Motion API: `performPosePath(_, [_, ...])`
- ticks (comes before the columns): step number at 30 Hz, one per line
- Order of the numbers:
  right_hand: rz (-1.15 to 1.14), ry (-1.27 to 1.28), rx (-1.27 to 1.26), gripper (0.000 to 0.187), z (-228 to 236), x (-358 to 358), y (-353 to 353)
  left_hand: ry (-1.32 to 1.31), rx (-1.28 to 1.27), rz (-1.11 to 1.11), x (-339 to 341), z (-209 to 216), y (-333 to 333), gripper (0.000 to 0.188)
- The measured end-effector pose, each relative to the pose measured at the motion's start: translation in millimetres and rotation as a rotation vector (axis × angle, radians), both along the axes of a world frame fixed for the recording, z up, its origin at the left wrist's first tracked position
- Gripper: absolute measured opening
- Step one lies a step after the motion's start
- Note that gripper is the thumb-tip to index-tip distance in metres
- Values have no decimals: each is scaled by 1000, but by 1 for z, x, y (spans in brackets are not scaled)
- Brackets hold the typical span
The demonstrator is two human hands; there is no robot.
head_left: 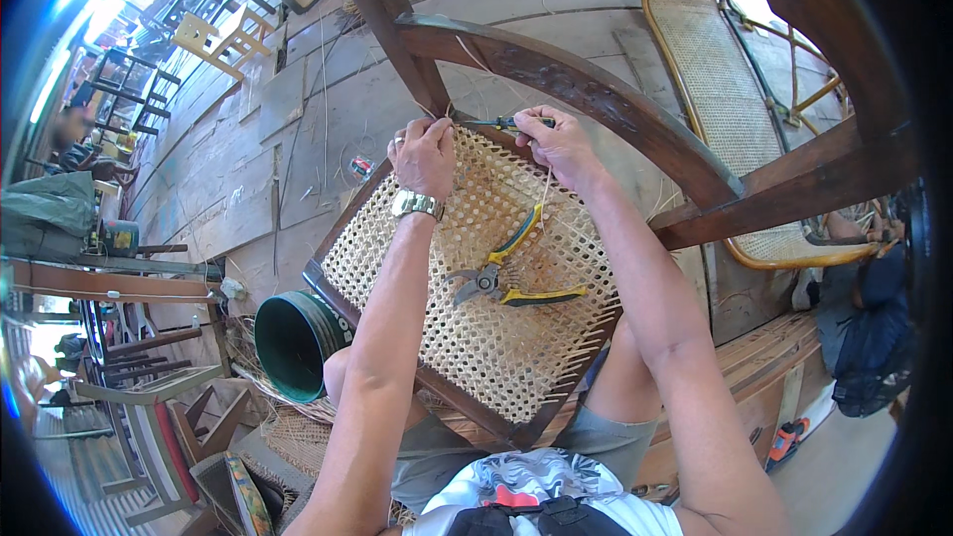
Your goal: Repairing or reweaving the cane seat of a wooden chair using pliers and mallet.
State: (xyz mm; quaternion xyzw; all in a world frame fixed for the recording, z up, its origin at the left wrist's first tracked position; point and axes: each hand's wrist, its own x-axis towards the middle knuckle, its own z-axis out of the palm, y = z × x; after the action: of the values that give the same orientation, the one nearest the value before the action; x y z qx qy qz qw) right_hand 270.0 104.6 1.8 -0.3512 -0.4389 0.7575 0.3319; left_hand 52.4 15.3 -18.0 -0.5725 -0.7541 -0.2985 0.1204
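Woven cane seat sits mid-frame, tilted in view, set in a dark wooden chair frame whose posts run out past the top and right edges. Left hand is at the seat's upper corner, fingers bent and drawn together; what lies between the fingertips is too small to tell. Right hand, just right of it, is curled closed around the dark-and-yellow handle of a slim tool; its thin shaft points left toward the corner, tip hard to make out. Pruning shears, yellow-handled, lie spread open on the cane, centre. The forearms hide parts of the weave's left and right sides. Green bucket, lower left, is partly covered by seat and knee. Person at far left: blurred.
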Motion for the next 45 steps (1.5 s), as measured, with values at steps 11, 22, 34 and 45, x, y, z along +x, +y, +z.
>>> performPosePath(11, [82,-79,139,23,-7,4,3,-86,-142,50,-4,5,5,20])
performPosePath(22, [75,-35,79,21,-5,4,1,-192,-227,116,2,10,10,18])
performPosePath(34, [-297,-59,93,16,-20,9,5,-533,-341,523,25,36,45,31])
performPosePath(45, [-66,-34,137,20,0,23,1,-236,-82,117,-38,-22,2,31])
